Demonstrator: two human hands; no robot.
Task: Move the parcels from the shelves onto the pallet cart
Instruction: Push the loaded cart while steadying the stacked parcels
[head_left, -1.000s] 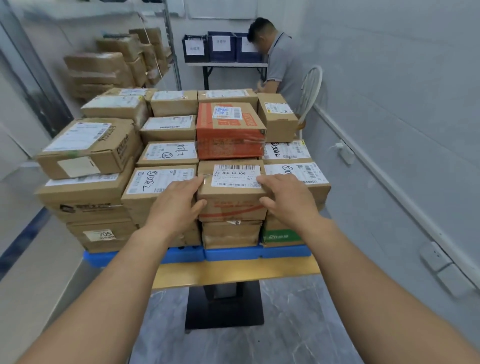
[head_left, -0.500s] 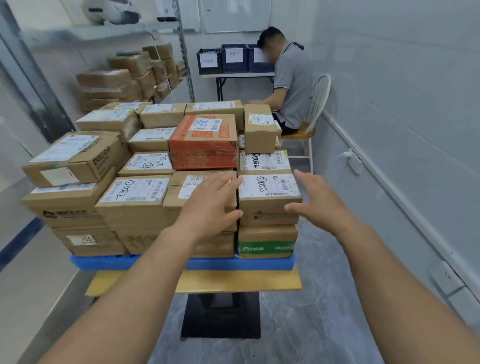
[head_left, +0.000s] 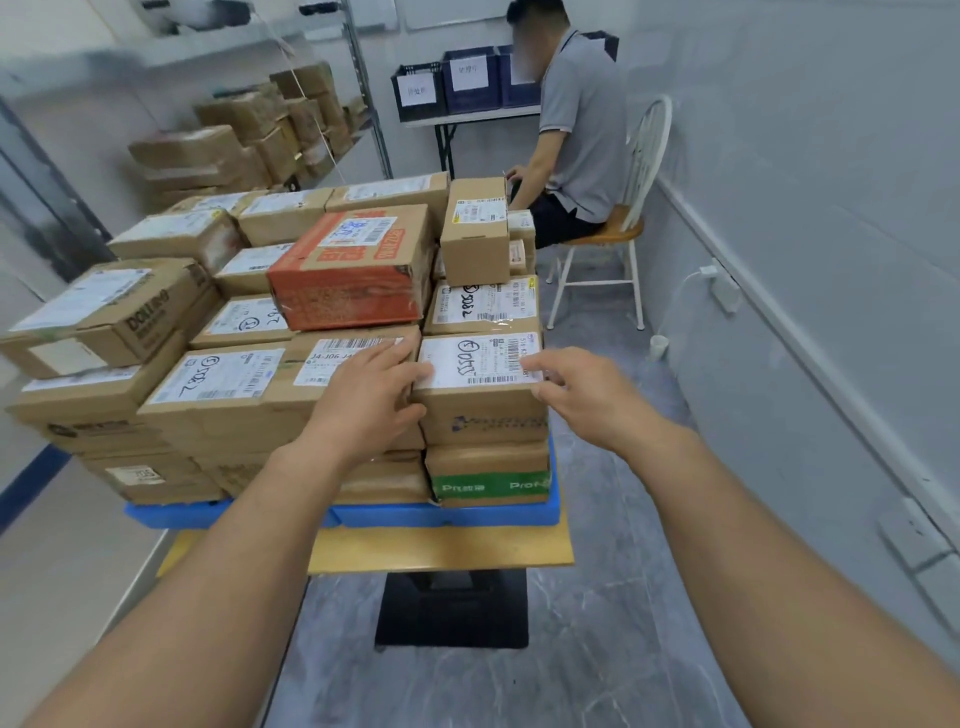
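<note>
The front-right parcel (head_left: 480, 387) on the pallet cart (head_left: 447, 514) is flanked by the left hand (head_left: 371, 395) and right hand (head_left: 587, 395), fingers spread and gripping nothing; it should be squared flush against neighbouring stacks

Brown cardboard parcels (head_left: 218, 384) sit stacked in tight rows, several layers high, on the pallet cart (head_left: 441, 551), whose blue pallet rests on a yellow deck. White shipping labels face up. One orange-printed box (head_left: 353, 275) tops the middle. More parcels remain piled on the metal shelves (head_left: 249, 130) behind.
</note>
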